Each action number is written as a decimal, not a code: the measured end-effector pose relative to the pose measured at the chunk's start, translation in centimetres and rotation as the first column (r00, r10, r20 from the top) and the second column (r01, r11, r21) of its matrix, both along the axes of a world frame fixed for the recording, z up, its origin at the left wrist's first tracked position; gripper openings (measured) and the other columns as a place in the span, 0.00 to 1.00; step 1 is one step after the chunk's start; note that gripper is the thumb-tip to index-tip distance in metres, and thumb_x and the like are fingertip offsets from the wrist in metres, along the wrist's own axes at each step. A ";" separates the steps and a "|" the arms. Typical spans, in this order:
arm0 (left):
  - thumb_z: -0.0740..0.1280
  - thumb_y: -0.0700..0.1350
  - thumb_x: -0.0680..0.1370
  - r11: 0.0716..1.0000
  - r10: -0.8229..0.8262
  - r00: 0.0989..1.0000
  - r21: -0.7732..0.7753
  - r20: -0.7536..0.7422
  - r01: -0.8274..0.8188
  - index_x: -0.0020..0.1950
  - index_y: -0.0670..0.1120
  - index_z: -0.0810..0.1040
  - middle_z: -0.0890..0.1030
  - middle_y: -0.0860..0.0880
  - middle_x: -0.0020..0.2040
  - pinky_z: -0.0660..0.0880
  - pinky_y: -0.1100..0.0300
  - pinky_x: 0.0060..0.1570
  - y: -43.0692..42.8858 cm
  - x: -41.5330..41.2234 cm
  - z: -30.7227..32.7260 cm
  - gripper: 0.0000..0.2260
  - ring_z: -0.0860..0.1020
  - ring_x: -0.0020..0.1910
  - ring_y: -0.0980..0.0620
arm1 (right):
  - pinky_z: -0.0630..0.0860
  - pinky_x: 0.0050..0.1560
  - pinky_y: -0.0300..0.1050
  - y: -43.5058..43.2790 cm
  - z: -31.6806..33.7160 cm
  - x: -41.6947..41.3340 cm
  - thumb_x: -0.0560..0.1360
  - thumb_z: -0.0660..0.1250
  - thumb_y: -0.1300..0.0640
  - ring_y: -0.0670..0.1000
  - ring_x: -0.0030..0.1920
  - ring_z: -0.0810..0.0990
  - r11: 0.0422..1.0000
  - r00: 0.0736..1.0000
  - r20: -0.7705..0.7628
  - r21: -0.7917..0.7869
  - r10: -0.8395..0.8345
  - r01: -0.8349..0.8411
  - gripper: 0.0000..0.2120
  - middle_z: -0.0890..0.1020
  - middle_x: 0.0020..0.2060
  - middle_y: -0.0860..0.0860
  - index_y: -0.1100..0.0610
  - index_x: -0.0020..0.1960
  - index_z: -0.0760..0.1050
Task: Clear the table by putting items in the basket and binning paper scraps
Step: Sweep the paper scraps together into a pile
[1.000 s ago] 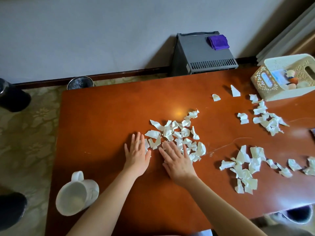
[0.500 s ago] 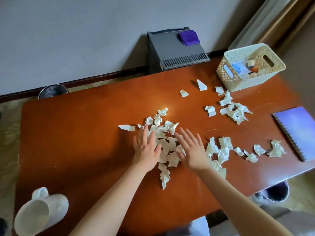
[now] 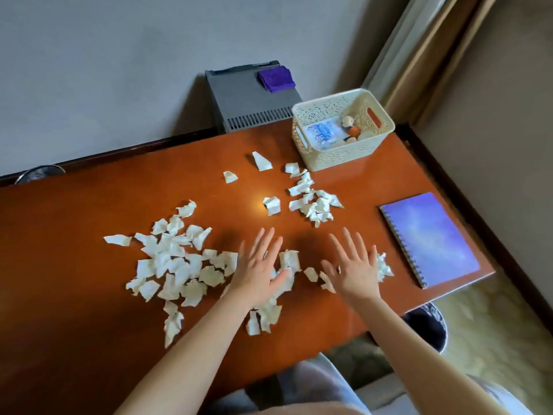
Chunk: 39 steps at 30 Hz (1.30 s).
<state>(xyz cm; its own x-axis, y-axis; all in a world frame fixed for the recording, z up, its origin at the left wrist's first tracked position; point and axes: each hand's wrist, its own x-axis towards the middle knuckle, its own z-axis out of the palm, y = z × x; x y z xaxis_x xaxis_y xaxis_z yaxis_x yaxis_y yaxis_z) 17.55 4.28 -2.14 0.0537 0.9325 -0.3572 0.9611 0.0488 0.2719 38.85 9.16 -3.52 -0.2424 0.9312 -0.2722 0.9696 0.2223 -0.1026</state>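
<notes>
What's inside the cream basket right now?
The basket holds a blue-printed packet and a small orange-and-cream figure. Whatever lies beneath them, or behind the near wall, is hidden.

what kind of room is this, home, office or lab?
Likely a lived-in room, home or hotel, not a lab: a polished wooden table, a heavy curtain in the corner, and patterned carpet on the floor.

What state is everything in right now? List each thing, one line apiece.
paper scraps: torn, crumpled, scattered on the table
left hand: open, fingers straight, over scraps
right hand: open, fingers spread
basket: upright, holding a few items
notebook: closed, flat on the table
purple cloth: folded, on the grey box
bin: on the floor, partly under the table
</notes>
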 end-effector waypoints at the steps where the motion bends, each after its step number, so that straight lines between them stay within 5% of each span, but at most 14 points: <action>1: 0.48 0.62 0.79 0.999 -0.039 0.999 -0.008 -0.028 0.039 0.76 0.52 0.41 0.35 0.51 0.76 0.35 0.46 0.71 0.2 1.1 -0.2 0.31 0.30 0.73 0.53 | 0.39 0.72 0.62 -0.1 -0.2 1.4 0.70 0.34 0.31 0.56 0.76 0.42 1.000 1.000 0.017 -0.009 -0.021 0.021 0.37 0.46 0.77 0.49 0.42 0.76 0.47; 6: 0.49 0.65 0.77 0.992 -0.111 0.987 -0.080 -0.115 0.102 0.76 0.54 0.40 0.36 0.51 0.77 0.33 0.46 0.68 0.2 4.0 -1.8 0.33 0.30 0.72 0.51 | 0.38 0.70 0.67 -0.6 -2.0 4.0 0.65 0.32 0.26 0.60 0.76 0.38 0.994 0.998 0.045 -0.098 -0.037 0.041 0.40 0.41 0.77 0.48 0.39 0.75 0.42; 12: 0.48 0.57 0.81 0.991 -0.066 0.983 -0.128 -0.169 0.045 0.76 0.55 0.40 0.36 0.51 0.77 0.33 0.44 0.69 -0.9 3.1 -2.6 0.27 0.34 0.75 0.48 | 0.39 0.70 0.68 -1.1 -3.0 0.7 0.65 0.24 0.27 0.58 0.76 0.39 0.992 0.996 -0.060 -0.106 0.060 -0.066 0.42 0.42 0.77 0.49 0.41 0.76 0.42; 23: 0.53 0.49 0.81 0.977 0.203 0.974 0.080 -0.099 -0.196 0.75 0.52 0.58 0.48 0.49 0.78 0.46 0.44 0.73 -1.1 -2.7 0.4 0.22 0.44 0.77 0.48 | 0.45 0.73 0.61 1.5 -1.0 -8.0 0.78 0.41 0.42 0.53 0.77 0.43 0.950 0.892 -0.343 -0.002 0.293 -0.313 0.27 0.48 0.77 0.49 0.46 0.76 0.49; 30: 0.51 0.51 0.81 0.962 0.262 0.961 0.102 -0.082 -0.254 0.76 0.51 0.52 0.43 0.52 0.78 0.41 0.45 0.73 3.5 -3.4 2.7 0.23 0.39 0.76 0.50 | 0.47 0.74 0.56 5.0 0.8 -5.6 0.78 0.47 0.42 0.55 0.76 0.54 0.987 0.933 -0.324 0.093 0.155 -0.132 0.27 0.56 0.76 0.52 0.48 0.75 0.55; 33: 0.51 0.53 0.81 0.966 0.253 0.962 0.074 -0.099 -0.247 0.76 0.52 0.49 0.41 0.51 0.78 0.40 0.45 0.72 6.1 -3.1 2.9 0.25 0.37 0.76 0.50 | 0.45 0.73 0.60 6.4 -0.1 -3.5 0.78 0.50 0.40 0.56 0.76 0.49 0.998 0.966 -0.258 0.062 0.012 0.004 0.28 0.53 0.77 0.52 0.47 0.76 0.53; 39: 0.52 0.56 0.81 0.969 0.247 0.958 0.007 -0.146 -0.249 0.77 0.53 0.46 0.39 0.51 0.77 0.39 0.45 0.72 10.9 -3.1 2.3 0.27 0.35 0.75 0.50 | 0.41 0.71 0.66 9.0 -2.5 -1.7 0.73 0.41 0.31 0.56 0.76 0.39 0.989 0.970 -0.194 -0.057 -0.146 0.137 0.35 0.42 0.77 0.49 0.44 0.76 0.42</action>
